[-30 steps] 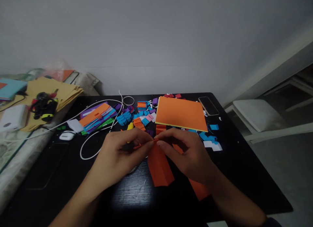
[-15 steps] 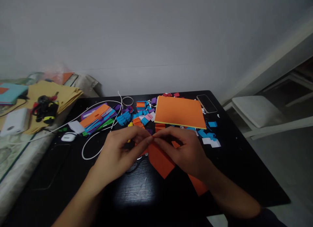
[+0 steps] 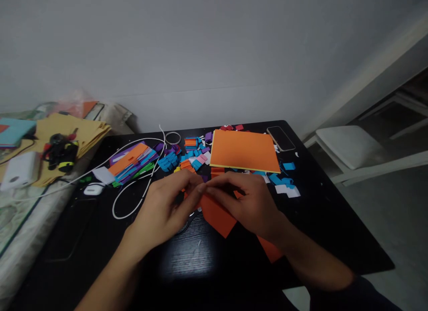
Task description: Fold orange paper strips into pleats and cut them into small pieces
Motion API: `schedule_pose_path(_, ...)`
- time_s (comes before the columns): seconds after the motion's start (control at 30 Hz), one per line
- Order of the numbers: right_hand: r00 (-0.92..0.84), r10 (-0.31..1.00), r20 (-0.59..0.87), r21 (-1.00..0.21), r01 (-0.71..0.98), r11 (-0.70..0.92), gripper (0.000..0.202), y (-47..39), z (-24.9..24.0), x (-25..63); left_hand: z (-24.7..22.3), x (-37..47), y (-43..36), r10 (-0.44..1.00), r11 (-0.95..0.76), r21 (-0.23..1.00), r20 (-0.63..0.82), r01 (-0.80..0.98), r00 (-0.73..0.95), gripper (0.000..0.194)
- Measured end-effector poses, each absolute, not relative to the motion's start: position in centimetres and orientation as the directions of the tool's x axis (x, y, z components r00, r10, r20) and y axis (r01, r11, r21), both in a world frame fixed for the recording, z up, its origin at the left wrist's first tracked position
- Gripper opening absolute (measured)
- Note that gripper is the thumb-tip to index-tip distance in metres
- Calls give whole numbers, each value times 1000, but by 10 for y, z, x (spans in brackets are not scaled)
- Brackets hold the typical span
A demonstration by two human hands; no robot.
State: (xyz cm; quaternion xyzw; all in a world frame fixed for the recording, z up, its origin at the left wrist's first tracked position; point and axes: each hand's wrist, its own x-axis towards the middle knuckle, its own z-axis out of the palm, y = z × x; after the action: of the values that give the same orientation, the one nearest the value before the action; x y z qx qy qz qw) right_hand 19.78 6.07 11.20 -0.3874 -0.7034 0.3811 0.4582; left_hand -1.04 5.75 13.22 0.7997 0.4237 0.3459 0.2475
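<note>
My left hand (image 3: pixel 170 201) and my right hand (image 3: pixel 250 204) meet over the middle of the black table (image 3: pixel 321 239). Their thumbs and fingertips are pinched together at the upper edge of a piece of orange paper (image 3: pixel 219 215). One corner of this paper points down toward me; its upper part is covered by the fingers. Another orange paper piece (image 3: pixel 270 249) sticks out from under my right forearm. Partly behind my left hand, the dark handle of what looks like scissors (image 3: pixel 187 222) shows.
An orange sheet (image 3: pixel 245 150) with a yellow edge lies behind my hands, amid blue paper pieces (image 3: pixel 169 161) and other coloured scraps. A phone (image 3: pixel 281 138) is at the back right. Leftward are folded paper strips (image 3: pixel 133 161), a white cable (image 3: pixel 115 204) and an earbud case (image 3: pixel 93 189).
My hands stay pinched together at the orange paper, with the fingertips shifted slightly left. The whole view has moved a little.
</note>
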Motion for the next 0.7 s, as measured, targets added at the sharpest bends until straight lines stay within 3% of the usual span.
schedule_pose_path(0.47,-282,926,251,-939,161,303,5,64,114,200,127,-11,62,866,-494,711,357,500,349,19)
schedule_pose_path(0.57,-285,936,204,-972,58,229,10,66,115,200,124,-13,63,870,-491,714,375,500,320,18)
schedule_pose_path(0.7,-300,944,139,-986,-134,102,17,67,117,200,122,-13,63,919,-393,803,358,449,164,17)
